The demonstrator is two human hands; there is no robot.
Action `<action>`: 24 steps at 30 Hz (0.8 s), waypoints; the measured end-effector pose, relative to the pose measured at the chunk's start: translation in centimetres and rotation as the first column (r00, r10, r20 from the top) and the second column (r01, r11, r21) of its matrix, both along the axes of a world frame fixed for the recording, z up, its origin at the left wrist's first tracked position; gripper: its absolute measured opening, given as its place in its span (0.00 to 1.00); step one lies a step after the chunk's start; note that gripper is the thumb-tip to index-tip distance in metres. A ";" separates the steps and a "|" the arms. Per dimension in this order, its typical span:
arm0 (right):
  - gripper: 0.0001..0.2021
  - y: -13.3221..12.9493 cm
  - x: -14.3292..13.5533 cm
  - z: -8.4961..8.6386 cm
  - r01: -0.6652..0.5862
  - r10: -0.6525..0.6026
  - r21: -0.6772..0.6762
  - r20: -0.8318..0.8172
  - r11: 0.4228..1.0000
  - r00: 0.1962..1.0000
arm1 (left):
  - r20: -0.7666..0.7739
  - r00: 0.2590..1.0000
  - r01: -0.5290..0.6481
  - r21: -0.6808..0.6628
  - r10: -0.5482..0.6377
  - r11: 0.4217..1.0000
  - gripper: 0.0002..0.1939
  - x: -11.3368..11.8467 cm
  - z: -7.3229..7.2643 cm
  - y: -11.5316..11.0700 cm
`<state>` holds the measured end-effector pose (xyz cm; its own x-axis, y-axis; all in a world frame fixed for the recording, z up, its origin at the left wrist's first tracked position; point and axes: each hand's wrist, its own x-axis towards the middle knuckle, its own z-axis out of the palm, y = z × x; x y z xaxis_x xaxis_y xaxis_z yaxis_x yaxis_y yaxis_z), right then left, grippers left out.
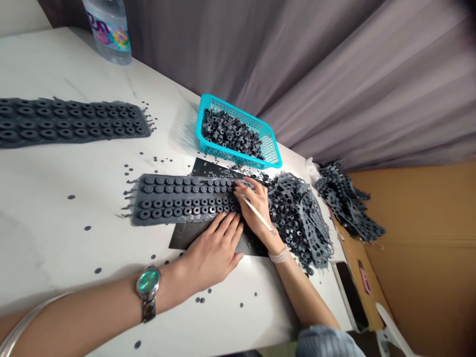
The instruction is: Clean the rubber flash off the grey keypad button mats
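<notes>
A dark grey rubber strip [178, 198] with rows of round raised rings lies over a black mat [189, 235]. My left hand [215, 248] rests flat with fingers spread, its fingertips on the strip's near edge. At the strip's right end my right hand [255, 206] is closed around a thin white pen-like tool [256, 214], its tip at the rings. Right beside that hand is a heap of small black rings [288, 218] with torn perforated sheets [316, 223].
Behind the mat stands a turquoise basket [277, 156] of small black parts. Another ringed strip [67, 121] lies at left, a water bottle [111, 34] behind it. More perforated sheets [345, 198] and a phone [350, 295] are at right. Small black discs dot the white table [48, 248].
</notes>
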<state>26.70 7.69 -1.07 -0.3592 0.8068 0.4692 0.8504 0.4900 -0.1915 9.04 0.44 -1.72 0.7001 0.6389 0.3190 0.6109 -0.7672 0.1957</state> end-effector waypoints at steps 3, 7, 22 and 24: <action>0.06 0.1 0.2 -0.3 0.001 -0.001 -0.008 0.015 1.000 1.000 | -0.005 1.000 0.007 -0.012 -0.007 1.000 0.30 0.0 0.0 0.0; 0.08 0.5 0.3 -0.6 -0.014 0.015 -0.021 0.040 1.000 0.999 | -0.015 1.000 0.015 -0.035 -0.015 0.999 0.30 0.0 0.1 -0.1; 0.06 -1.7 0.6 0.1 0.057 -0.057 -0.007 -0.019 0.998 0.998 | -0.014 1.000 0.004 -0.015 -0.004 1.000 0.30 0.0 -0.3 -0.2; 0.06 -2.1 0.2 0.0 0.019 -0.019 -0.030 -0.002 0.999 1.000 | -0.007 1.000 -0.001 -0.020 0.001 1.000 0.30 0.0 -0.2 -0.2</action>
